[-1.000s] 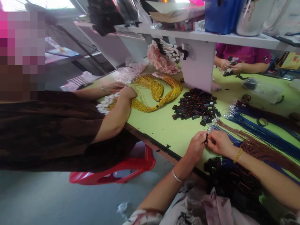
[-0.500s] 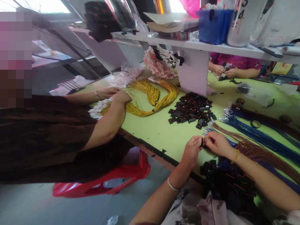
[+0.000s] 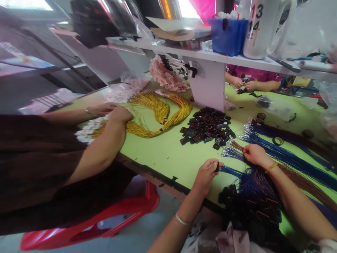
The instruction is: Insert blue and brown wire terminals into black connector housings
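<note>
My left hand (image 3: 206,174) is closed in a pinch on a small black connector housing (image 3: 217,166). Several blue wires (image 3: 231,171) run from that housing to the right. My right hand (image 3: 255,154) reaches over the brown wires (image 3: 236,146), its fingers pinched on them near their silver tips; how many it grips is hidden. Beyond the hands lies a heap of black connector housings (image 3: 207,128), some marked red. More black pieces (image 3: 252,207) with orange wires are piled at the table edge by my lap.
A co-worker's arm (image 3: 105,144) rests by yellow wire bundles (image 3: 176,114) at left, near a red stool (image 3: 126,218). Another person's hands (image 3: 244,84) work across the green table (image 3: 152,154). Above runs a shelf (image 3: 179,52) with a blue bin (image 3: 229,37) and mug (image 3: 259,31). Tape rolls (image 3: 277,140) lie right.
My hands were together at the black housing; now my right hand has moved away, right and forward, onto the brown wires. My left hand keeps the housing. The view has shifted slightly.
</note>
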`<state>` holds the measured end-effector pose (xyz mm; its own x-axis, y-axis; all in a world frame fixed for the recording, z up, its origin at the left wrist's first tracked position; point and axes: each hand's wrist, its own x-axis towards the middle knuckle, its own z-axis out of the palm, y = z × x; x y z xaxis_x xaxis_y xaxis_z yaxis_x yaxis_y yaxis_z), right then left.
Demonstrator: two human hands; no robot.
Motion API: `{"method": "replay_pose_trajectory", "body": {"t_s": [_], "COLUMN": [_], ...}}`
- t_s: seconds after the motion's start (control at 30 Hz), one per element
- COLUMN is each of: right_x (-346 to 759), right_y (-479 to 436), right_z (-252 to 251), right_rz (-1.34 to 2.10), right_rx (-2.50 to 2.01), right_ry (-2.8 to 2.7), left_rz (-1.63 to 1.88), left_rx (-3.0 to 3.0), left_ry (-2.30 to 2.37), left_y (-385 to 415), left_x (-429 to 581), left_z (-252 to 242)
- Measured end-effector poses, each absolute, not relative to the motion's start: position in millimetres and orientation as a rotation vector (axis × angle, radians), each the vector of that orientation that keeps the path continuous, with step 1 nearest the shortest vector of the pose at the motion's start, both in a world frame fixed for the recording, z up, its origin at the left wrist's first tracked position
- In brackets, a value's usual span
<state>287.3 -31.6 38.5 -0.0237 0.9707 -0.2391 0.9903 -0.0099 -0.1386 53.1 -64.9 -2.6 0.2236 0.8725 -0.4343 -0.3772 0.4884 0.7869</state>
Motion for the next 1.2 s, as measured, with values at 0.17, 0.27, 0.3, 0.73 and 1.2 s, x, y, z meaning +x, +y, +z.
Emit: {"method": "replay_pose_trajectory", "body": {"t_s": [0.17,0.27,0.3,0.73,1.2], "right_x": [285.6,288.9,290.3,282.0,252.3], "right_y": [-33.9,-36.5,-37.4,-45.2,-32.4], "right_z": [37.9,36.3,35.7,29.3,27.8], "right_rz": [-0.379,-0.376,-0.375,-0.165,-0.367], "right_rx": [2.106,2.107,2.112,2.105,2.024], "right_ry": [2.159,2.205,2.210,2.250,2.380], "left_rz": [0.917,0.910,0.910,0.930,0.957], "left_rx": [0.613,0.613,0.615,0.625,0.608], "left_ry": [0.990,0.993,0.992,0.953,0.942], "left_y": [-65.4,-65.7,-66.0,-69.0,-71.5], "left_x": [52.3,52.1,52.1,51.9,53.6], "left_z": [-4.3,-4.5,-4.5,-5.5,-5.9]}}
